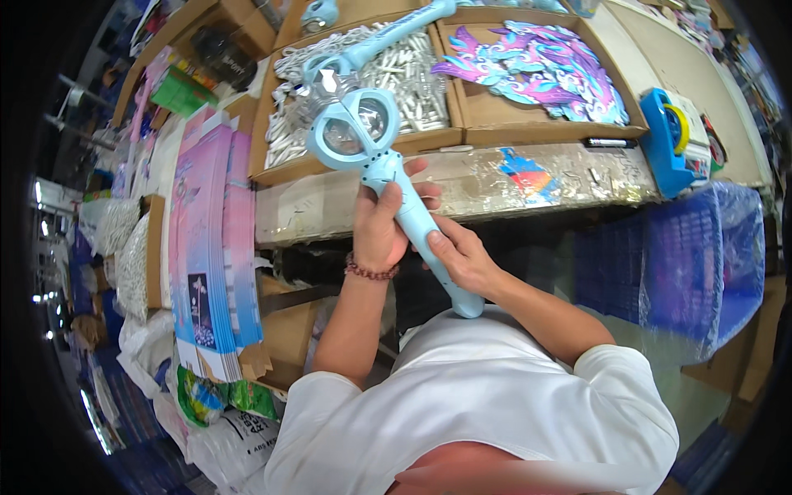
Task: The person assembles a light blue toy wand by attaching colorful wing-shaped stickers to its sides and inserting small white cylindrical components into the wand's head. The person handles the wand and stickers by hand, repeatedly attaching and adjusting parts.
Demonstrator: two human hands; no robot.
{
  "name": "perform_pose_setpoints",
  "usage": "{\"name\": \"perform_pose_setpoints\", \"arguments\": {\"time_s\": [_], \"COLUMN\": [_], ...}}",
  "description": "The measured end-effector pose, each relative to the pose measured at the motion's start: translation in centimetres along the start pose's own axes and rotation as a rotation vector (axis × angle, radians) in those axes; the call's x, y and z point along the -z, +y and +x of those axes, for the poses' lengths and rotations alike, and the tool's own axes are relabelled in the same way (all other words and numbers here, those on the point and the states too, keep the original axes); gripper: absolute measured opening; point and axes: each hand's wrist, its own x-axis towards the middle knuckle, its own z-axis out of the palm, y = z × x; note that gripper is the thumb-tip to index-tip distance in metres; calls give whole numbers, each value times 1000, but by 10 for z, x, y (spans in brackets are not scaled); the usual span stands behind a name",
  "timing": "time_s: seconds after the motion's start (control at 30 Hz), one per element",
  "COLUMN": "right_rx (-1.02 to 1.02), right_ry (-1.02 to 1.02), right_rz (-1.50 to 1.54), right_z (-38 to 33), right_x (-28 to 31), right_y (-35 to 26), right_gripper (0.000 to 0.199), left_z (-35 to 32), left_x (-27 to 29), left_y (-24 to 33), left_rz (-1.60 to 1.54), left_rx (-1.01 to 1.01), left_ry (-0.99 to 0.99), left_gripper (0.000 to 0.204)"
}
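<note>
A light blue toy wand (418, 219) with a round, open-framed head and clear plastic at its top slants across in front of my body. My left hand (380, 216) is closed around its upper handle, just below the head. Lower down, my right hand (464, 256) also grips the handle, whose rounded end rests close to my shirt. A second light blue wand (388, 40) lies over a cardboard box (360, 147) of white cord-like parts, beyond the held one.
Purple and blue wing-shaped pieces (536, 74) fill another box. At right are a blue tape dispenser (667, 144), a black marker (610, 143) and a plastic-lined blue crate (668, 264). Pink-blue flat cartons (202, 247) stand at left. The taped table edge (462, 186) runs before me.
</note>
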Motion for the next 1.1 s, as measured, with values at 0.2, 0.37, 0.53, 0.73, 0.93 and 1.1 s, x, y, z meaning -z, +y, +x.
{"name": "perform_pose_setpoints", "arguments": {"time_s": [0.2, 0.37, 0.53, 0.73, 0.93, 1.1], "right_rx": [144, 80, -156, -169, -41, 361], "right_ry": [114, 37, -63, -27, -32, 243], "right_rz": [-123, -17, 114, 84, 11, -659], "right_z": [-2, 9, -1, -8, -9, 23], "right_x": [3, 21, 5, -3, -4, 28], "right_y": [1, -13, -16, -10, -12, -22], "right_gripper": [47, 44, 45, 50, 52, 30], "left_z": [6, 3, 0, -4, -2, 0], "left_x": [-1, -3, 0, 1, 7, 14], "left_y": [-4, -7, -14, -11, -11, 7], "left_rz": [88, 13, -38, -60, -57, -26], "left_rx": [-53, -116, -136, -93, -135, -159], "left_ry": [109, 109, 49, 3, -91, -93], "left_gripper": [52, 49, 55, 60, 67, 87]}}
